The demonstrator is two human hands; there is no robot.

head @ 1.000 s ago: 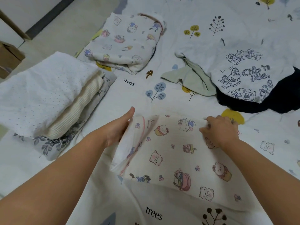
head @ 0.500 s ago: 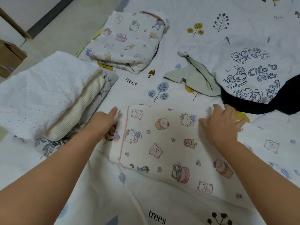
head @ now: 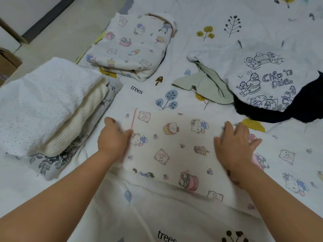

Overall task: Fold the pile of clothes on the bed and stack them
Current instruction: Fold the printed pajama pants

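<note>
Here, both hands, left [head: 113, 138] and right [head: 235, 142], flat and open-fingered on the cartoon-print garment [head: 173, 151].

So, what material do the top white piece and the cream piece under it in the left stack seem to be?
The top white piece looks like thin woven cotton, matte, with rows of tiny dots or eyelet holes; which of the two is unclear. The cream piece looks like a ribbed knit, soft and matte, judging by its fine parallel ridges. Fibre content cannot be told from the picture.
</note>
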